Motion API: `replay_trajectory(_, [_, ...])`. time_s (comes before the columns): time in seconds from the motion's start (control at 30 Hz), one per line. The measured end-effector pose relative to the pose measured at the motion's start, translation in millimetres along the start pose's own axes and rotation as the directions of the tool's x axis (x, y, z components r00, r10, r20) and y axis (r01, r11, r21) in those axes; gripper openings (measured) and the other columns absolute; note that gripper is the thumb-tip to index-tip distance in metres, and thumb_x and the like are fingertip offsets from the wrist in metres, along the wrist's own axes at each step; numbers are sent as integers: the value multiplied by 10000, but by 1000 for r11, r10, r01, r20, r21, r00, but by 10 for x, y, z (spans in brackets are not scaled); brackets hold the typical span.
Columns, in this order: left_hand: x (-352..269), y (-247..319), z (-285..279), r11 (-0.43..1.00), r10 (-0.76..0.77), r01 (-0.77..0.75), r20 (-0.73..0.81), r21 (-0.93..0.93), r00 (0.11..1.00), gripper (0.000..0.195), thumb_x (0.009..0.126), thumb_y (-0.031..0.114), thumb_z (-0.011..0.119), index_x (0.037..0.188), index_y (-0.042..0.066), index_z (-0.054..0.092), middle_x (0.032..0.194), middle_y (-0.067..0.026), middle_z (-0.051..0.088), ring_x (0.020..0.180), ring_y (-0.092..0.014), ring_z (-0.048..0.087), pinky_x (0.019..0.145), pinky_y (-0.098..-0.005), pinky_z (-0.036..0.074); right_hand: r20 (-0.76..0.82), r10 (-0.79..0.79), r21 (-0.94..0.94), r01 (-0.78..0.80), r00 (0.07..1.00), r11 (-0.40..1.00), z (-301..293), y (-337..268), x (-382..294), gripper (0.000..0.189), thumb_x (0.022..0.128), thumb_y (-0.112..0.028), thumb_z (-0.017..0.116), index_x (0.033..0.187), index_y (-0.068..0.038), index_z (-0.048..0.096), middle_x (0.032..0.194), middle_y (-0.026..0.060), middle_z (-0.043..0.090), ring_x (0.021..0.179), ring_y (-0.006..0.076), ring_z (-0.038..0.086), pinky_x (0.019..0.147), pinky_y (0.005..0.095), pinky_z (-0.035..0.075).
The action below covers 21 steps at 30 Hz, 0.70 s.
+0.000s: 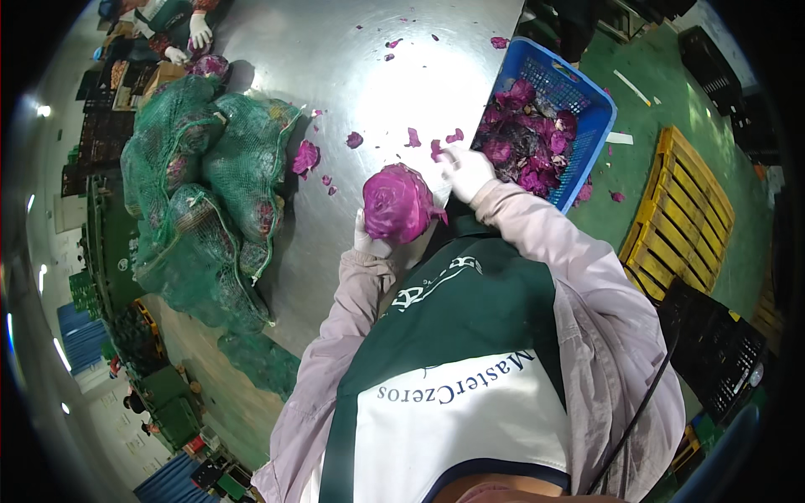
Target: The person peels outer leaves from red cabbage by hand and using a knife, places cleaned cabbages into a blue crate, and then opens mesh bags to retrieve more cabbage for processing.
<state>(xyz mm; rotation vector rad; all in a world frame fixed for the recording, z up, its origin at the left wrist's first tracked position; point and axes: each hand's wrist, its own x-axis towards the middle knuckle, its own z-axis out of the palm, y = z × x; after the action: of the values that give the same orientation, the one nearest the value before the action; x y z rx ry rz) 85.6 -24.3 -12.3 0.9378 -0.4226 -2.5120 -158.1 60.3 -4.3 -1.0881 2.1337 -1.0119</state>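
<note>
A head of red cabbage (399, 203) is held at the metal table's near edge by my left hand (371, 239), which cups its lower left side in a white glove. Just right of it, apart from the head, my right hand (465, 171) is gloved too, its fingertips at a small purple leaf piece (436, 149). Whether they pinch that piece I cannot tell. Loose purple leaves (306, 157) lie scattered over the metal table (327, 251). Beyond the right edge of the table, a blue plastic crate (594, 135) holds many torn cabbage leaves (534, 141).
Green mesh sacks (207, 207) of cabbages are heaped on the table's left. At the far left end a co-worker's gloved hands (200, 31) are at another red cabbage (210, 65). A yellow pallet (682, 214) and black crates (714, 346) are on the right.
</note>
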Motion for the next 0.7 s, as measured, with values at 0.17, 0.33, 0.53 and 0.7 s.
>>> replay_trajectory(0.17, [-209, 134, -214, 991, 103, -115, 152, 73, 983, 863, 760, 510, 682, 1419, 94, 312, 1423, -126, 382, 1296, -335, 377, 1112, -516, 265, -3, 329, -221, -321, 944, 921, -380, 214, -69, 543, 860, -340, 594, 1289, -32, 468, 939, 184, 665, 858, 304, 654, 756, 372, 512])
replay_trajectory(0.33, [-274, 280, 338, 847, 296, -325, 134, 420, 946, 867, 708, 316, 774, 1391, 60, 305, 1333, -129, 440, 1229, -286, 444, 1058, -413, 357, -48, -53, 203, 61, 997, 977, -161, 2, -340, 344, 858, -150, 568, 1187, -49, 574, 855, 159, 619, 715, 273, 618, 665, 332, 500])
replay_trajectory(0.53, [-116, 177, 509, 330, 561, -362, 127, 872, 818, 1055, 581, 232, 868, 1410, 24, 250, 1344, -181, 383, 1228, -287, 434, 1039, -386, 364, 105, -221, 349, 172, 970, 921, 169, -369, -392, 431, 916, -258, 529, 1282, -33, 498, 1166, 179, 599, 1011, 274, 617, 879, 323, 490])
replay_trajectory(0.7, [8, 31, 566, -280, 558, -159, 295, 947, 776, 1063, 569, 285, 856, 1392, -12, 253, 1314, -210, 392, 1237, -340, 390, 1060, -412, 322, 115, -213, -19, 217, 970, 976, 141, -272, -453, 551, 920, -368, 476, 1381, -81, 382, 1236, 184, 552, 1084, 337, 568, 914, 374, 470])
